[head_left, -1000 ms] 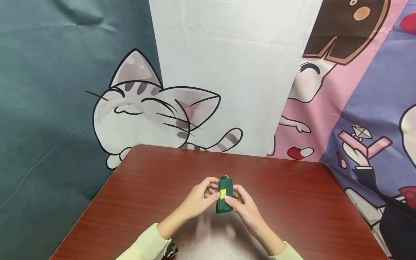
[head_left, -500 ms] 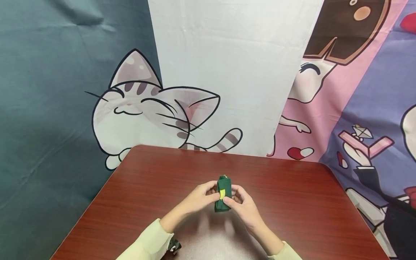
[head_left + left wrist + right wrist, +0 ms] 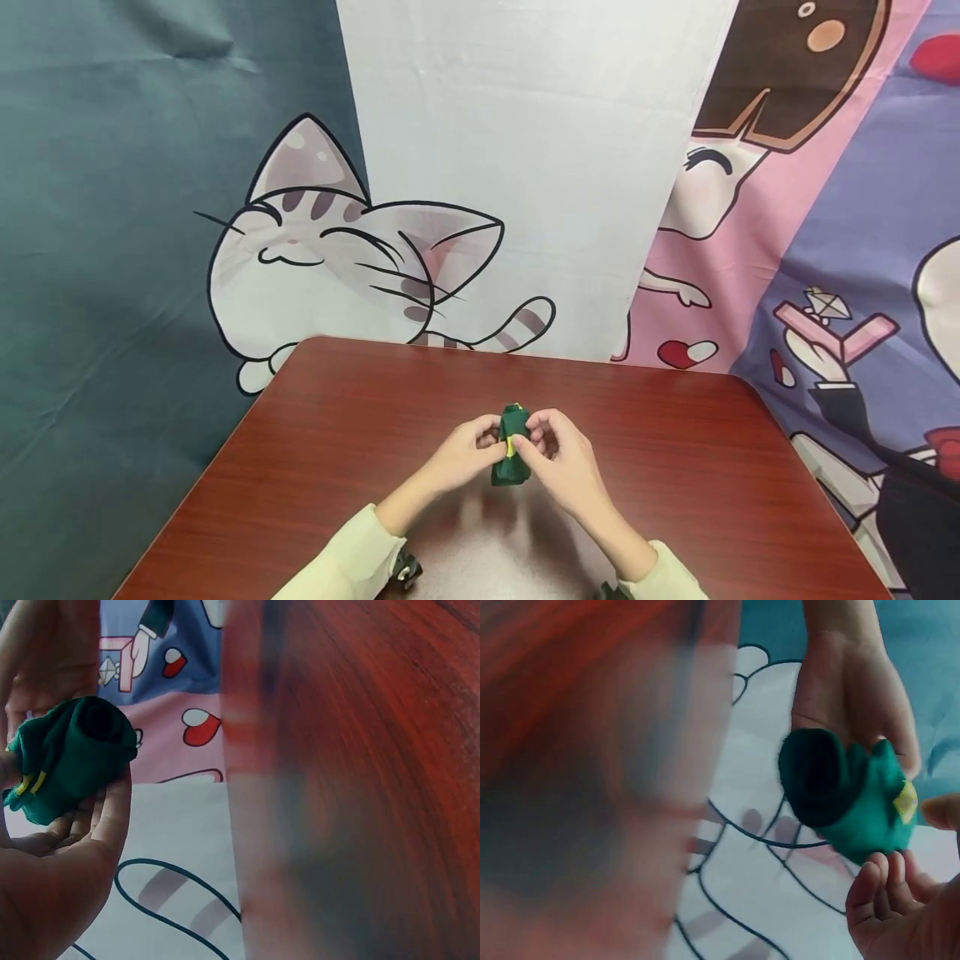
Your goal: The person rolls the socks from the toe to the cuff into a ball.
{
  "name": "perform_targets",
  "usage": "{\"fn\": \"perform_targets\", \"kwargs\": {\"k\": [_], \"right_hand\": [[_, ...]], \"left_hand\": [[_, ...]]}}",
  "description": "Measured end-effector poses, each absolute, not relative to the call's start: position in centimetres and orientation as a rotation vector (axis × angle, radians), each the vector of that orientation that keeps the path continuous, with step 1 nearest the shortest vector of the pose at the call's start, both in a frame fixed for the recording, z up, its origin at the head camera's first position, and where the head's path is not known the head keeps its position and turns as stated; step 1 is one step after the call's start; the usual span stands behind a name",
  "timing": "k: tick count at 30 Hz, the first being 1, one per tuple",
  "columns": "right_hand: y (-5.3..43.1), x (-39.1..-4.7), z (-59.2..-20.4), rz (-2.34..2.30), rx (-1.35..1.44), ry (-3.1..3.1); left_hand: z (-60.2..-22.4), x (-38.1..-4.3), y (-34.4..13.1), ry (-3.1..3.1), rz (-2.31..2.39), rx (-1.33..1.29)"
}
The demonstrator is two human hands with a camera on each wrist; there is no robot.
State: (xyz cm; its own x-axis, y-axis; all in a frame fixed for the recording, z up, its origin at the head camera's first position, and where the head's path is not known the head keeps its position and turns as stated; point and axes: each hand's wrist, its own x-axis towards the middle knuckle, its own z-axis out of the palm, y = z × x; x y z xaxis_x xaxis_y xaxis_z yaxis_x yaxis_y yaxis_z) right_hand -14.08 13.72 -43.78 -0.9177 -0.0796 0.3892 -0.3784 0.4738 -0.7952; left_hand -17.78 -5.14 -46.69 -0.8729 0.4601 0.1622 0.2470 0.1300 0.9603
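Observation:
A dark green rolled cloth [image 3: 513, 468] with a yellow patch [image 3: 906, 802] stands roughly upright between both hands, above the table. My left hand [image 3: 461, 457] grips its left side, thumb in front and fingers behind; the left wrist view shows those fingers curled under the roll [image 3: 75, 761]. On the other side, my right hand [image 3: 564, 462] has its thumb at the yellow patch and its curled fingers at the right edge. In the right wrist view, the fingertips [image 3: 877, 874] of the right hand touch the cloth, with its thumb close to the patch. The spiral end of the roll faces both wrist cameras.
A red-brown wooden table [image 3: 360, 392] lies beneath the hands. Behind it hang printed cloths, one with a cartoon cat [image 3: 315, 275]. Dark objects [image 3: 407, 570] show beside the cuffs.
The cloth has shifted slightly left. My right hand's fingers have risen a little along its edge, and its thumb has moved up onto the yellow patch. The left hand still grips the cloth.

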Motion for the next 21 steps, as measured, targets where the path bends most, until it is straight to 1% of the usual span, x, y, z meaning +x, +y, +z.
{"fn": "perform_targets", "kwargs": {"k": [6, 9, 14, 18, 21], "right_hand": [[12.9, -14.0, -42.3, 1.092, 0.390, -2.581], [12.7, -14.0, -42.0, 1.004, 0.367, -2.620], [12.6, -14.2, -42.0, 0.892, 0.360, -2.633], [12.9, -14.6, -42.4, 0.739, 0.415, -2.612], [13.3, -14.9, -42.7, 0.783, 0.476, -2.577]], "left_hand": [[-47.1, -17.7, -4.9, 2.228, 1.832, 0.682], [-47.3, -17.5, -4.7, 2.233, 1.840, 0.667], [-47.5, -17.3, -4.7, 2.258, 1.836, 0.682], [-47.9, -17.3, -4.9, 2.292, 1.792, 0.742], [-48.2, -17.4, -5.0, 2.315, 1.758, 0.782]]}}
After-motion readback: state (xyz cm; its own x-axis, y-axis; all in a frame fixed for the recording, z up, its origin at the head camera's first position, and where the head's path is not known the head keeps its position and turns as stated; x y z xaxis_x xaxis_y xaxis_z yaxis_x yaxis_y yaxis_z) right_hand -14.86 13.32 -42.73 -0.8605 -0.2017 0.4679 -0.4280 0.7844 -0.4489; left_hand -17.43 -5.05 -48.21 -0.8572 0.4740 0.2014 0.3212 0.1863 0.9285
